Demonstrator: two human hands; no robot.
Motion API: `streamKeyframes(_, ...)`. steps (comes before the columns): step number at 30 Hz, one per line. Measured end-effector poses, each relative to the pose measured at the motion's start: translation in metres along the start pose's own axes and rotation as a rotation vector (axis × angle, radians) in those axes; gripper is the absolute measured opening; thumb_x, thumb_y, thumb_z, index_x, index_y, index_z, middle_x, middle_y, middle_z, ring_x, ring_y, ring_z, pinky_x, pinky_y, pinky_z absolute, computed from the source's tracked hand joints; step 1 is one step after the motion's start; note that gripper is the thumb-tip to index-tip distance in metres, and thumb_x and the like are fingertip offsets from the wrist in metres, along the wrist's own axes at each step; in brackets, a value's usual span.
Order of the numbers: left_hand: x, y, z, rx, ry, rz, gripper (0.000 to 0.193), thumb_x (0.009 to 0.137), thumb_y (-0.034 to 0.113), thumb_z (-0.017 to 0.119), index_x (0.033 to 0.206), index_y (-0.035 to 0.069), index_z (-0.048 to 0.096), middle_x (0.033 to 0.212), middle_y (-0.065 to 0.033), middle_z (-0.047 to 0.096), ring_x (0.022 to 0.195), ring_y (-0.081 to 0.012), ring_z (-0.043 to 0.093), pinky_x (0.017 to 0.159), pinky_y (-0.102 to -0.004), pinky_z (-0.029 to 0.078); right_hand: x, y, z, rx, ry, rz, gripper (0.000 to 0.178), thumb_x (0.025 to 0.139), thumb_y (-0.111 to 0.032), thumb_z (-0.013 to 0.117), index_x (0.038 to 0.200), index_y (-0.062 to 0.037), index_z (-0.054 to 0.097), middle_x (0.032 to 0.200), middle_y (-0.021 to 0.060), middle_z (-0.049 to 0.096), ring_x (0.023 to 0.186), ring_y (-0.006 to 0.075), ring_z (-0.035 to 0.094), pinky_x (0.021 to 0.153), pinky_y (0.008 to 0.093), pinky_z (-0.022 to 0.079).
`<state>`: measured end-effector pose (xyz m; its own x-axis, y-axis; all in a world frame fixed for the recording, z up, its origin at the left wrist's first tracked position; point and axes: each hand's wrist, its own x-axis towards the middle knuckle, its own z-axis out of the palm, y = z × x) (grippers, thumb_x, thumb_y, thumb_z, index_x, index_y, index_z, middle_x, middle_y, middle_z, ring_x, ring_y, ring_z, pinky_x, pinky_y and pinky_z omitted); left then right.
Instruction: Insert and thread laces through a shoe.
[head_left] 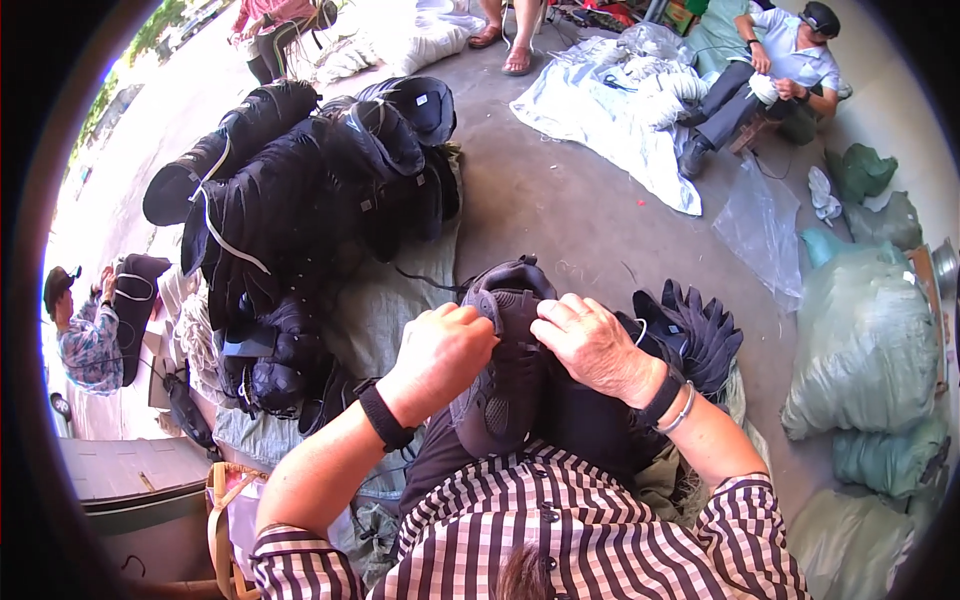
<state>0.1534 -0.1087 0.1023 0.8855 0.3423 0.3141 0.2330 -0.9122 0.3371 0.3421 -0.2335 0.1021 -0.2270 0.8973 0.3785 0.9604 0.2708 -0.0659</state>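
A black shoe upper [495, 395] rests on my lap, its toe with a mesh patch toward me and its collar opening away. My left hand [445, 355] is closed, thumb and fingers pinching the left side of the lacing area. On the opposite side my right hand [592, 345] pinches the edge near the tongue, fingers bent. Any lace or small part between the fingertips is too small to make out. Just right of my right hand lies a fanned stack of black shoe uppers [695, 340].
Large bundles of black shoe uppers [300, 180], tied with white cord, pile up at left on pale sheeting [390, 310]. Stuffed green sacks [860, 340] line the right wall. A seated person [790, 60] handles white material at far right; another person [90, 335] sits at far left.
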Motion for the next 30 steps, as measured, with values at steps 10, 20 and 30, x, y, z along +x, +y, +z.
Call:
streamKeyframes(10,0.031,-0.003,-0.024,-0.095,-0.077,0.272,0.03,0.063,0.009,0.076,0.091,0.01,0.066,0.096,-0.0029,0.057,0.101,-0.0219,0.055,0.086,-0.0366,0.049,0.011,0.009,-0.003,0.193,-0.344,-0.028,0.006,0.073,-0.005,0.059,0.078,-0.0029,0.062,0.086,0.0111,0.056,0.084,0.0283,0.059,0.073,0.0391,0.05)
streamKeyframes(20,0.045,-0.013,-0.032,-0.031,-0.462,0.332,0.019,0.065,0.011,0.074,0.082,0.011,0.064,0.091,-0.0049,0.057,0.096,-0.0234,0.057,0.077,-0.0344,0.054,0.007,0.011,-0.012,0.454,-0.448,0.152,0.011,0.072,-0.013,0.067,0.079,-0.0039,0.065,0.087,0.0142,0.055,0.084,0.0333,0.06,0.074,0.0428,0.049)
streamKeyframes(30,0.028,0.0,-0.012,0.024,-0.332,0.287,0.017,0.065,0.006,0.066,0.082,0.01,0.063,0.093,-0.0058,0.055,0.101,-0.0253,0.053,0.087,-0.0365,0.043,0.012,-0.008,0.015,0.179,-0.268,0.225,0.016,0.074,-0.019,0.07,0.074,-0.0036,0.065,0.084,0.0118,0.058,0.08,0.031,0.062,0.073,0.0407,0.05)
